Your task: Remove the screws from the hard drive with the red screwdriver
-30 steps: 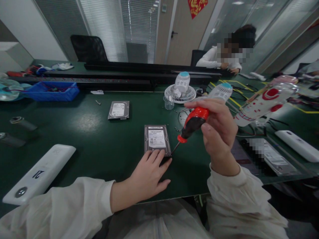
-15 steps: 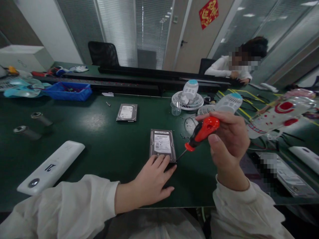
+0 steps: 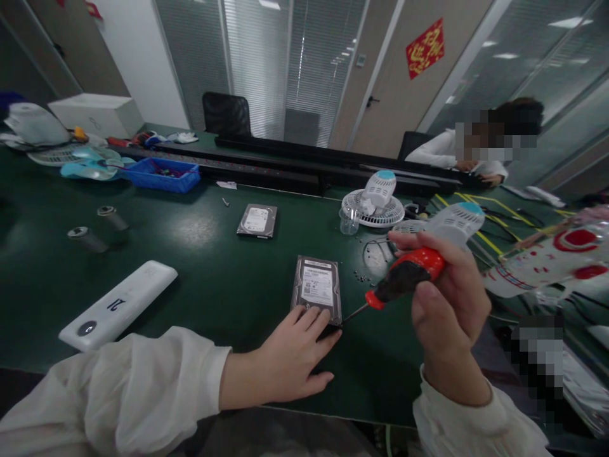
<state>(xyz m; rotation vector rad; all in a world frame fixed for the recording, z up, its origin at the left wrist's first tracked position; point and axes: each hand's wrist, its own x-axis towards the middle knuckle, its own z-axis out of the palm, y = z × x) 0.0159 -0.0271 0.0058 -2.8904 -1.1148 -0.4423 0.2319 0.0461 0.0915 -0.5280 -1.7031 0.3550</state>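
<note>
A hard drive (image 3: 318, 284) lies label up on the green table in front of me. My left hand (image 3: 297, 358) rests across its near edge with fingers stretched out; the index finger reaches the near right corner and the thumb sticks out apart. In my right hand (image 3: 454, 301) is a screwdriver (image 3: 404, 277) with a red and black handle, gripped between thumb and fingers. Its shaft slants down to the left, and the tip meets the drive's near right corner; the exact contact is too small to make out.
Beyond lies a second hard drive (image 3: 257, 221). Small screws (image 3: 362, 277) are scattered by a clear plastic cup (image 3: 349, 220) and fan parts (image 3: 379, 206). Left are a white power bank (image 3: 118, 304), metal cylinders (image 3: 87, 239) and a blue tray (image 3: 164, 176). Another person (image 3: 457, 149) sits across the table.
The camera view has shifted, so things appear lower and farther right. My right hand and the screwdriver handle have turned and dropped slightly; the left hand stays on the drive.
</note>
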